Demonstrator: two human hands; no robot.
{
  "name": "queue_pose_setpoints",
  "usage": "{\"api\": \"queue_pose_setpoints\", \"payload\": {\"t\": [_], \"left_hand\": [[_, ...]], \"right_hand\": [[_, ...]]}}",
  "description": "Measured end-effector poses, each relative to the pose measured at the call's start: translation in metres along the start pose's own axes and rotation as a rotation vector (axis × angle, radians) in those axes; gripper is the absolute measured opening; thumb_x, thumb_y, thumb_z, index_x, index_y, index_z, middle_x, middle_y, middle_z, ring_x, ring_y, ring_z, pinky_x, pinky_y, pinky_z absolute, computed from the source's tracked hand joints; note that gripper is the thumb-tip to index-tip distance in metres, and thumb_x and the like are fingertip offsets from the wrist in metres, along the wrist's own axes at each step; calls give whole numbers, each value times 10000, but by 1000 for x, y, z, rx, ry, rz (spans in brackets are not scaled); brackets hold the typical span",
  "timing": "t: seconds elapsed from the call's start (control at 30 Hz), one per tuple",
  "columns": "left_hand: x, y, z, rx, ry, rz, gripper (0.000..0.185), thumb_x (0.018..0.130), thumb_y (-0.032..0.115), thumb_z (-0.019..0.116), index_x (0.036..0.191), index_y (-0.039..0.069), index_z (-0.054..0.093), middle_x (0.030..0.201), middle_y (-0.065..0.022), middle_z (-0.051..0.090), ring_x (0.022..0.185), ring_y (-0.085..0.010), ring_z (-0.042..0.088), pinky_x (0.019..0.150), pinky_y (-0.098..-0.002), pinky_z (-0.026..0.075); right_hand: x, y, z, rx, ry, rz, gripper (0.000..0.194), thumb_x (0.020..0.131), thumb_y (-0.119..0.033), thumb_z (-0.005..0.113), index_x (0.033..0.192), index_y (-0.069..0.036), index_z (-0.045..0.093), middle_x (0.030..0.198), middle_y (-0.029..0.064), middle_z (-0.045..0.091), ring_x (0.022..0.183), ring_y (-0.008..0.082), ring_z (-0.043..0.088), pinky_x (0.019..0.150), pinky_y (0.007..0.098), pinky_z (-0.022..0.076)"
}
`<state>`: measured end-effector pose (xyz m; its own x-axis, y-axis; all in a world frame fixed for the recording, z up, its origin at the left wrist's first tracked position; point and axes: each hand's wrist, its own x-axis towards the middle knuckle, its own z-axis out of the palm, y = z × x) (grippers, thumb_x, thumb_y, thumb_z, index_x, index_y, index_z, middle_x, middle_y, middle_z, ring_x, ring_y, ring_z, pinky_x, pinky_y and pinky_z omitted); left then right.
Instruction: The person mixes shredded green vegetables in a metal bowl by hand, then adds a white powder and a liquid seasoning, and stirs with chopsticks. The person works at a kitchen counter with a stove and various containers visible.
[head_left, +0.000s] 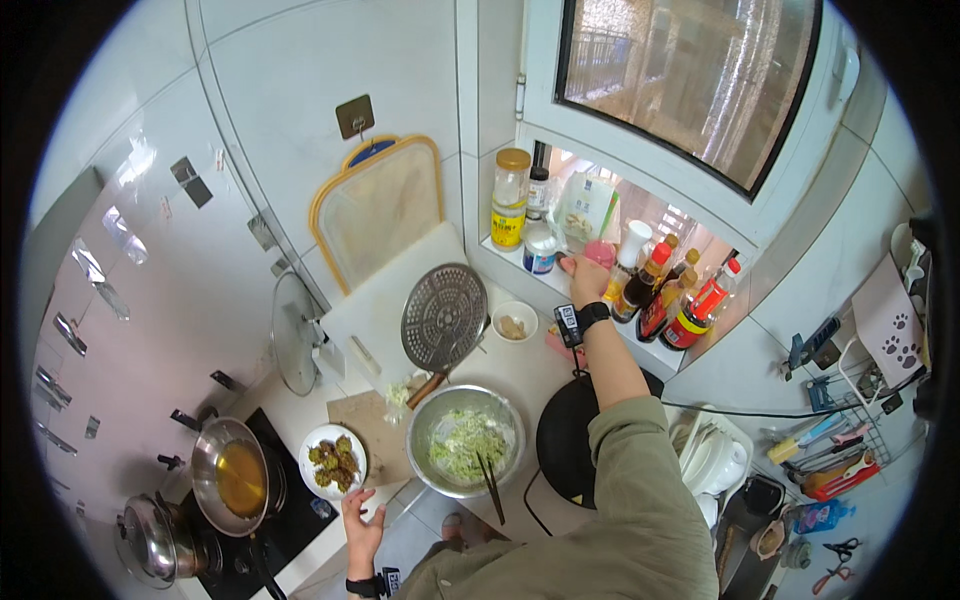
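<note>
My right hand (589, 277) reaches to the window ledge, its fingers at a small dark item beside a pink-lidded container (600, 253); whether it grips anything is unclear. My left hand (363, 521) is held with fingers apart and nothing in it, just below a white plate (306, 466) of browned fried pieces (334, 463). Between the hands stands a steel bowl (418, 469) of shredded green vegetable with white powder (469, 444); dark chopsticks (491, 487) rest in it. A frying pan (206, 469) with yellow oil (241, 478) sits on the black cooktop (289, 525).
Sauce bottles (686, 319) and jars (510, 206) line the ledge. A perforated skimmer (445, 319) with a wooden handle, a small white bowl (515, 309) and a round black appliance (562, 442) stand near the steel bowl. A lidded pot (157, 544) is at far left, a dish rack (739, 450) at right.
</note>
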<state>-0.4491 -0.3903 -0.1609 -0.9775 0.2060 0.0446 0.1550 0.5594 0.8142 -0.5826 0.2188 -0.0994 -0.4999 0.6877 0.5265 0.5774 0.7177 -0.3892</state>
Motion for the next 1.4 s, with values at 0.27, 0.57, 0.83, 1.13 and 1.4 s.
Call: {"api": "queue_pose_setpoints", "payload": {"t": [0.27, 0.57, 0.83, 1.13, 1.4], "left_hand": [[0, 4, 2, -15, -78, 43, 352, 763, 87, 712, 1104, 93, 623, 1206, -137, 523, 1131, -295, 506, 850, -369, 475], [3, 26, 9, -60, -160, 106, 350, 769, 77, 707, 1110, 81, 627, 1218, -143, 515, 1125, -289, 507, 844, -361, 469], [4, 28, 3, -56, -193, 109, 367, 784, 67, 696, 1141, 82, 612, 1253, -117, 493, 1143, -243, 495, 859, -330, 460], [6, 24, 0, -84, -144, 114, 364, 769, 69, 707, 1122, 87, 622, 1224, -131, 512, 1116, -267, 508, 843, -345, 456], [15, 19, 3, -90, -131, 100, 365, 769, 75, 706, 1122, 93, 617, 1210, -130, 520, 1096, -259, 516, 834, -338, 454]], "right_hand": [[-90, -25, -118, 1471, -290, 662, 101, 842, -57, 640, 893, 31, 637, 812, 96, 668, 686, 152, 655, 585, 223, 529], [-173, -57, -212, 1253, -508, 386, 160, 884, -110, 631, 925, 42, 663, 793, 102, 677, 654, 139, 645, 622, 224, 522], [-193, -73, -247, 1178, -580, 340, 164, 875, -115, 658, 933, 38, 665, 760, 92, 669, 643, 132, 644, 603, 229, 522], [-194, -85, -261, 1092, -665, 259, 150, 878, -96, 647, 918, 46, 673, 759, 101, 677, 635, 126, 647, 583, 221, 521], [-185, -86, -274, 1038, -750, 246, 145, 878, -88, 641, 934, 43, 674, 756, 104, 679, 623, 125, 645, 570, 216, 521]]}}
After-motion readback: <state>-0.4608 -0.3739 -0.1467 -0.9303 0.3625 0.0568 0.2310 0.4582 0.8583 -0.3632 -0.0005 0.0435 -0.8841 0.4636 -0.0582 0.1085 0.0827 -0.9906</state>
